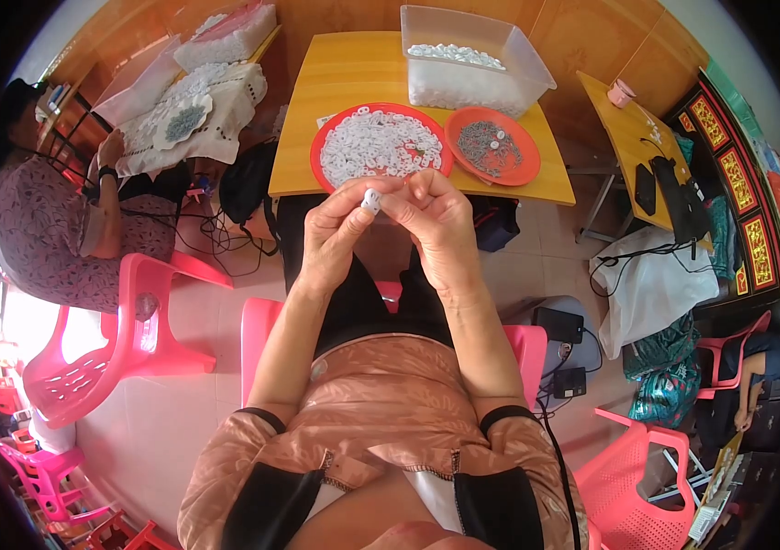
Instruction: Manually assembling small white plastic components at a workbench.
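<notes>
My left hand (pixel 330 234) pinches a small white plastic piece (pixel 371 200) with dark spots between thumb and forefinger, above my lap. Close beside it is my right hand (pixel 437 225), its thumb reaching to the piece and its fingers curled in. Whatever those right fingers hold is too small to make out. Just beyond both hands, on the yellow table (pixel 344 69), a red round tray (pixel 318 158) is heaped with similar white pieces. To its right sits an orange-red plate (pixel 525 167) of small grey metal parts, with a few white pieces among them.
A clear plastic bin (pixel 477 92) of white pieces stands at the table's back. At left, a person (pixel 50 220) sits by a cloth-covered table near a pink chair (pixel 124 339). Cables and black boxes (pixel 559 325) lie to my right. Another person (pixel 761 376) is at far right.
</notes>
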Available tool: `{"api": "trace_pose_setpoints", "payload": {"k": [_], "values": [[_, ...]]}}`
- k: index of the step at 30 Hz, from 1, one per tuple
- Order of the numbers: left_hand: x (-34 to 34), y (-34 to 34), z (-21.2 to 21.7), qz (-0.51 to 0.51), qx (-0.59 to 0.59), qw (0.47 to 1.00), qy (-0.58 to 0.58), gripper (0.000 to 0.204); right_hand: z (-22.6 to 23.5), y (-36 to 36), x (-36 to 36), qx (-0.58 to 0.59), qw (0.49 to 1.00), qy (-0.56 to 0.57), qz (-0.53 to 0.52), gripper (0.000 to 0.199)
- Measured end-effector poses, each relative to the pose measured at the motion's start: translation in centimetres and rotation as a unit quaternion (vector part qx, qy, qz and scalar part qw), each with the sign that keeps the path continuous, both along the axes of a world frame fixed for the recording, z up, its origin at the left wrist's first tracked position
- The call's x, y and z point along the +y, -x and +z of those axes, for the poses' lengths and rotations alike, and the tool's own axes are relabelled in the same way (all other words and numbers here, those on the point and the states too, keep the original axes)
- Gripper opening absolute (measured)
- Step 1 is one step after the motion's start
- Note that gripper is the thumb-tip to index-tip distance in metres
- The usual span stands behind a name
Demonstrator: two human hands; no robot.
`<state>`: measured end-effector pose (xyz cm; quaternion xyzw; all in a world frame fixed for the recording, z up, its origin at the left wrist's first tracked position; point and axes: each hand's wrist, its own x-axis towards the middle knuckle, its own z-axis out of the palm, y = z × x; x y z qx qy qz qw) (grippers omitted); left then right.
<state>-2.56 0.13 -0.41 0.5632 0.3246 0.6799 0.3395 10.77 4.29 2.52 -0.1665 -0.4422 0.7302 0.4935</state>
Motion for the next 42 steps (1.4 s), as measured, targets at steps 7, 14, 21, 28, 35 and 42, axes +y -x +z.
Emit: {"api": "trace_pose_setpoints", "payload": {"k": [7,14,21,28,35,42], "values": [[0.3,-0.6,-0.5,0.001,-0.069,0.998,0.003,0.033,-0.4,-0.9,0.9,-0.118,0.989,-0.055,0.068,0.013],[0.0,-1.6,0.5,0.041,-0.035,0.998,0.032,0.031,-0.6,-0.6,0.6,-0.096,0.993,-0.046,0.051,0.02],[-0.1,-0.7,0.0,0.027,-0.03,0.998,0.041,0.028,0.2,-1.0,0.2,-0.133,0.987,-0.058,0.069,0.017],[-0.2,-1.4,0.3,0.002,-0.1,0.995,0.03,0.03,0.5,-1.1,-0.3,-0.256,0.899,-0.35,-0.059,0.018],[-0.7,-2.3,1.1,-0.001,-0.144,0.989,0.023,0.037,0.1,-0.4,-0.6,-0.301,0.785,-0.508,-0.187,0.02],[-0.8,-3.8,0.7,-0.018,-0.204,0.978,0.036,0.038,-1.1,0.8,-0.7,-0.292,0.752,-0.517,-0.288,0.022]]}}
